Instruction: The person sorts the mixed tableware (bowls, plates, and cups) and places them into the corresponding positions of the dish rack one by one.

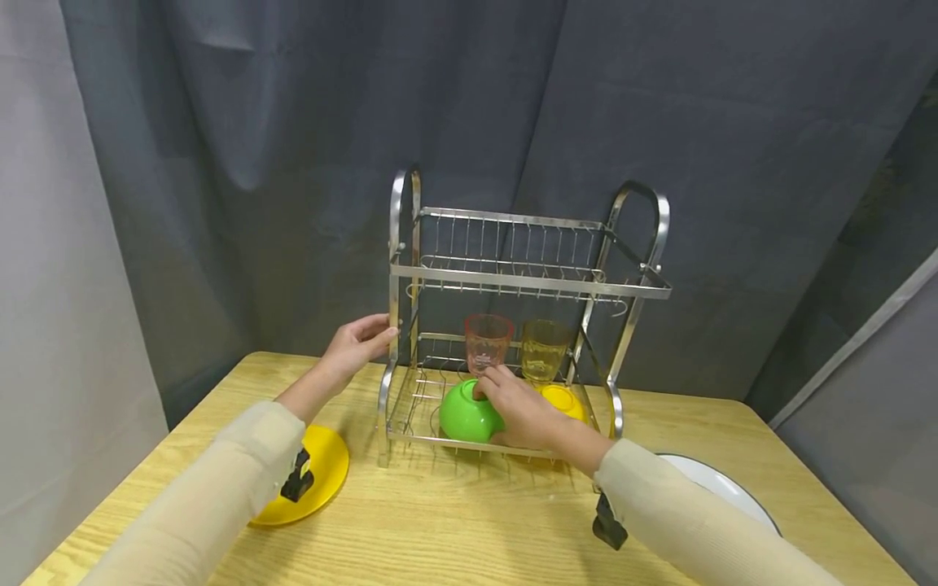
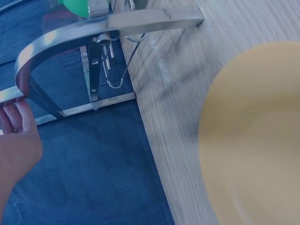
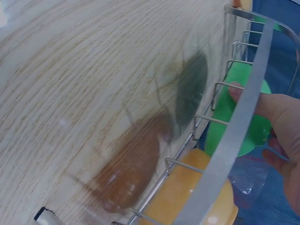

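Note:
A two-tier metal dish rack (image 1: 506, 279) stands on the table. My left hand (image 1: 348, 353) grips its left post, thumb in front and fingers behind; the left wrist view shows the fingers (image 2: 24, 115) against the metal. On the lower tier, a green bowl (image 1: 463, 417) sits upside down toward the left. My right hand (image 1: 519, 409) holds this bowl by its right side, with fingers over the base and the thumb (image 3: 235, 91) low near the rim. Beside it lies an upturned yellow bowl (image 1: 563, 399), partly hidden by the right hand.
Behind the bowls stand a pink clear cup (image 1: 488, 338) and a yellow clear cup (image 1: 541, 354). A yellow plate (image 1: 331, 464) lies left of the rack, partly under the left forearm. At right, the sleeve overlaps a white dark-rimmed plate (image 1: 714, 474). A grey curtain (image 1: 315, 163) hangs behind.

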Demonstrator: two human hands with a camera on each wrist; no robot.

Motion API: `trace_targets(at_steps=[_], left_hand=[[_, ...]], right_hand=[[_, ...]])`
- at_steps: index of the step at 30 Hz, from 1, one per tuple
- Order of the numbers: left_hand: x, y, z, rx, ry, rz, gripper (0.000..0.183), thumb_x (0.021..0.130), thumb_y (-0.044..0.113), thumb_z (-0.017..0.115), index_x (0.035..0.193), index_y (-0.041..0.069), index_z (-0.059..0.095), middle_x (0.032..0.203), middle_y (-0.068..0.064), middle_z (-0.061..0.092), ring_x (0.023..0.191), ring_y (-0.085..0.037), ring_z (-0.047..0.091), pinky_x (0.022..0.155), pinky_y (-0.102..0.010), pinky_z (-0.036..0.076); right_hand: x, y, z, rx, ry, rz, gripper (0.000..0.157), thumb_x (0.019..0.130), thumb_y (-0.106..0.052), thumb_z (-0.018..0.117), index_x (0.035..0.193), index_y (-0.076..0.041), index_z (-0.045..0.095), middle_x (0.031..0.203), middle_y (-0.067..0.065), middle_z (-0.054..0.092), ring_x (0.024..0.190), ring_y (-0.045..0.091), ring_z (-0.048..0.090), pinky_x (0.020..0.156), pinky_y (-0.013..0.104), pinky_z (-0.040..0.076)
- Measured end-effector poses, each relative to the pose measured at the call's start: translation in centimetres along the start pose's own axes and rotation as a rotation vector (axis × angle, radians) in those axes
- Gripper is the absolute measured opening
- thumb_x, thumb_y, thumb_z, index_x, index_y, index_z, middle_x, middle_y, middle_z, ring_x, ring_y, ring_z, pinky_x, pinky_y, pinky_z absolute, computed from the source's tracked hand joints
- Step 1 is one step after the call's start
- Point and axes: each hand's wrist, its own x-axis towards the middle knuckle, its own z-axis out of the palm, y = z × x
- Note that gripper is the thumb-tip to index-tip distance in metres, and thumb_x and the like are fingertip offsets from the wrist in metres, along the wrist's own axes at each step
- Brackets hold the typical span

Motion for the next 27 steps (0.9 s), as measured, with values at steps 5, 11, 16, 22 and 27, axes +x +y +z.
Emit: trace_targets(at_steps=[5,11,16,22,27], left_hand=[[0.0,-0.3,0.1,0.014,0.006,0.004,0.049,0.098,0.021,0.055,0.142,0.003,0.043,0.142,-0.021,0.049,0.130,-0.031,0.050,0.109,-0.040,0.046],[-0.1,-0.5,0.2,0.041,0.024,0.016,0.049,0.098,0.023,0.056,0.141,0.002,0.045,0.139,-0.022,0.051,0.123,-0.028,0.054,0.107,-0.039,0.049],[-0.2,-0.5,0.2,0.038,0.024,0.012,0.048,0.097,0.023,0.057,0.140,0.004,0.046,0.140,-0.020,0.051,0.126,-0.030,0.053,0.106,-0.037,0.049],[-0.3,-0.1,0.3,0.033,0.033,0.019,0.049,0.097,0.022,0.057,0.141,0.003,0.045,0.139,-0.021,0.051,0.126,-0.031,0.052,0.107,-0.038,0.049],[-0.2,-0.1,0.3,0.042,0.031,0.023,0.049,0.098,0.023,0.056,0.141,0.002,0.045,0.138,-0.022,0.051,0.126,-0.031,0.052,0.108,-0.039,0.048]], right_hand=[[-0.4,-0.4,-0.7,0.026,-0.024,0.037,0.065,0.060,-0.023,0.092,0.113,-0.005,0.058,0.113,0.008,0.059,0.103,0.021,0.054,0.090,0.034,0.056],[-1.5,-1.3,-2.2,0.147,-0.037,0.165,0.058,0.070,-0.016,0.086,0.120,-0.006,0.058,0.120,0.009,0.060,0.111,0.025,0.060,0.092,0.037,0.057],[-3.0,-1.8,-3.1,0.174,0.004,0.185,0.051,0.073,-0.016,0.083,0.118,-0.006,0.059,0.116,0.008,0.062,0.108,0.024,0.062,0.089,0.037,0.058],[-5.2,-1.9,-4.2,0.160,0.059,0.200,0.047,0.074,-0.016,0.082,0.115,-0.008,0.060,0.114,0.006,0.063,0.105,0.024,0.063,0.087,0.039,0.059],[-7.3,-1.7,-5.0,0.190,0.095,0.230,0.043,0.076,-0.018,0.081,0.113,-0.010,0.061,0.114,0.003,0.064,0.108,0.023,0.062,0.090,0.041,0.057]])
